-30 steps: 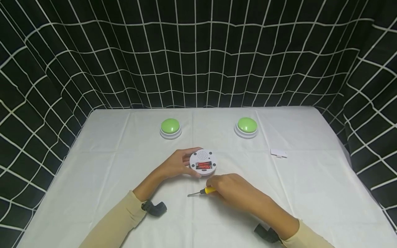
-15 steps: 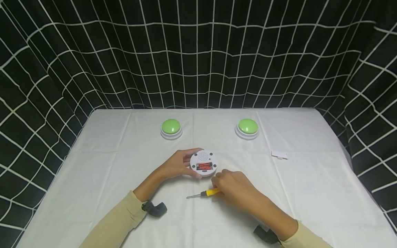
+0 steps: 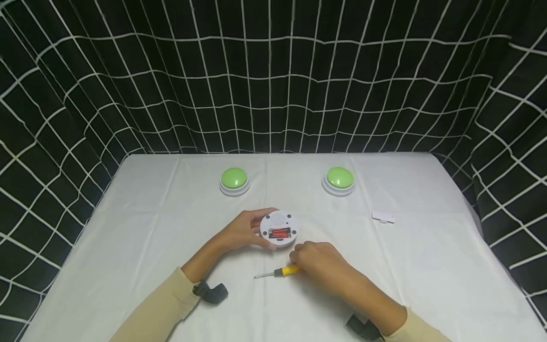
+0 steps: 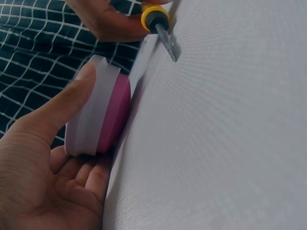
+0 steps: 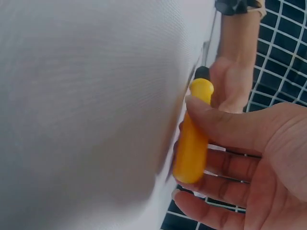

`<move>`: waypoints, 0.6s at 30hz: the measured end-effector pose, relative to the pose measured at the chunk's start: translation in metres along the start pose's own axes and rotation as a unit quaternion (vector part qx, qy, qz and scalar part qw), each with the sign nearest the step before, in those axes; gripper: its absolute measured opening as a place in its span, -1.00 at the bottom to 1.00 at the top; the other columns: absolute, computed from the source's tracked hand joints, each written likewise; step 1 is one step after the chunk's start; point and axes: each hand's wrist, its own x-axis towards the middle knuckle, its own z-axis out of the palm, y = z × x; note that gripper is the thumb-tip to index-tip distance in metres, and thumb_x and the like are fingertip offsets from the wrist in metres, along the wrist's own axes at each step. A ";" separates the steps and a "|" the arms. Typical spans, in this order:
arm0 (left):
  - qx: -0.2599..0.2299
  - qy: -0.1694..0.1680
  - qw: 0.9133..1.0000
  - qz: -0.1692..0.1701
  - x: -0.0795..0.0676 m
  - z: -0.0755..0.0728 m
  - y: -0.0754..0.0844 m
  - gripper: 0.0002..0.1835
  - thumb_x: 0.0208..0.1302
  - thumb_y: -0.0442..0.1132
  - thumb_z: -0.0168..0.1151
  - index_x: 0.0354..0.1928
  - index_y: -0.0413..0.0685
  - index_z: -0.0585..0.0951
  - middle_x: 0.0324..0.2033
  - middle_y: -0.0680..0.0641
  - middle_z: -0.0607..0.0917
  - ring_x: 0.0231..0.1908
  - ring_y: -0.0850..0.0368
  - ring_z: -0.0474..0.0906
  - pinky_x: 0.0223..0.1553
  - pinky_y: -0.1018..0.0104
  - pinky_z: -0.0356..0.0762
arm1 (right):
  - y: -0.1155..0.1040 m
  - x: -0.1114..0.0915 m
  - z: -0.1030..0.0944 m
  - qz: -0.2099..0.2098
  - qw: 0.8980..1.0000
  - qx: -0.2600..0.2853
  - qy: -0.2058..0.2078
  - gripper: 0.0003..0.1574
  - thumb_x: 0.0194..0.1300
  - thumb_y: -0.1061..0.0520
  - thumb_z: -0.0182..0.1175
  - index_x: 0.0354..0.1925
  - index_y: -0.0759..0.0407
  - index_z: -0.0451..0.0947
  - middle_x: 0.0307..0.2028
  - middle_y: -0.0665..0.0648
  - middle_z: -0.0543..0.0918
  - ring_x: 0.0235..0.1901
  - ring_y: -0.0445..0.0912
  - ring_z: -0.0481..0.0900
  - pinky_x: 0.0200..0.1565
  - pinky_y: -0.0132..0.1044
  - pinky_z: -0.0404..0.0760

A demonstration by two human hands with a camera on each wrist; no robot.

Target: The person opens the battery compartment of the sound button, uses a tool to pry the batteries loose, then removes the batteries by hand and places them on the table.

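Observation:
My left hand [image 3: 245,231] grips a round white push-button device [image 3: 278,219] by its left side, thumb at the near rim. It lies upside down, its pink dome [image 4: 115,115] facing the table in the left wrist view. Red batteries [image 3: 279,232] show in the uncovered compartment on its underside. Just right of and nearer than the device, my right hand [image 3: 320,263] holds a screwdriver [image 5: 192,143] by its yellow handle. The thumb lies along the handle in the right wrist view. The metal shaft [image 3: 263,275] points left, low over the cloth and apart from the device.
Two green-domed push buttons stand farther back, one left [image 3: 234,178] and one right [image 3: 339,178]. A small white battery cover [image 3: 382,217] lies at the right. White cloth [image 3: 171,266] covers the table, and a black curtain with white grid lines [image 3: 273,80] surrounds its far side.
My right hand has drawn the screwdriver slightly nearer to me, away from the device, and more of the yellow handle shows. The left hand and device stay put; the head view shifts slightly.

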 end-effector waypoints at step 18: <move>0.007 0.002 1.000 0.003 -0.002 0.001 0.000 0.04 -0.14 -0.36 0.67 0.47 -0.02 0.39 0.36 -0.01 0.52 0.31 0.10 0.49 0.26 0.34 0.50 | -0.001 0.000 -0.001 0.004 1.000 0.010 -0.005 -0.78 -0.01 0.19 0.57 -0.47 -0.01 0.68 -0.52 -0.11 0.61 -0.54 -0.22 0.49 -0.51 -0.31 0.52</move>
